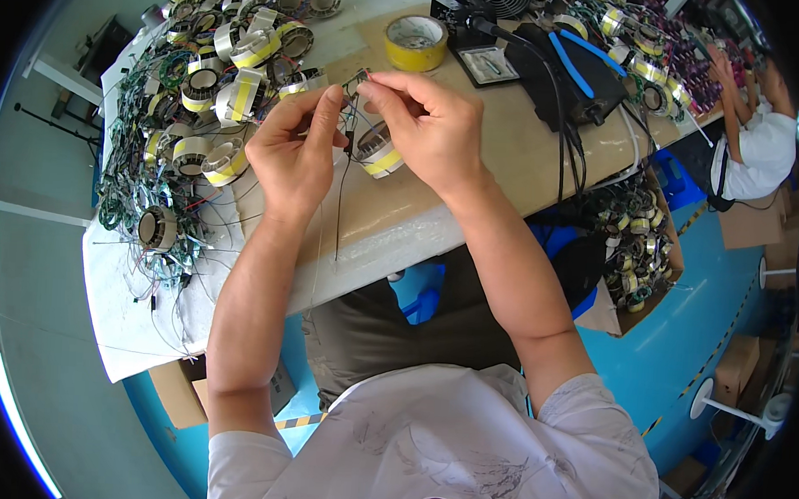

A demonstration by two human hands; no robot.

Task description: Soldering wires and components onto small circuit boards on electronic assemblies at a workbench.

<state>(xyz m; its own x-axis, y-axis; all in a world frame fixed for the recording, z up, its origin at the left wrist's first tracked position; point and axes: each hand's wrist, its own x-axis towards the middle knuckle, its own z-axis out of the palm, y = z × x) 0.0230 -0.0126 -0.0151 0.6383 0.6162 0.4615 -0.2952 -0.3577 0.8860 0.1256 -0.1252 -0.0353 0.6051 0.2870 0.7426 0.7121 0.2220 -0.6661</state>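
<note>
My left hand (294,149) and my right hand (431,132) meet above the table's near part, both with fingers pinched. Between their fingertips is a small greenish circuit board (356,82) with thin wires; its details are too small to make out. Dark wires (340,192) dangle from there over the table edge side. Just below my right hand rests a ring-shaped motor coil (382,151) wrapped in yellow and white tape, partly covered by that hand.
A heap of similar taped coils with tangled wires (243,97) fills the table's left side. Farther off stand a yellow tape roll (416,43) and a black soldering station (562,77) with blue-handled pliers (572,64). A carton of coils (639,253) sits at right; another person (757,151) works beyond.
</note>
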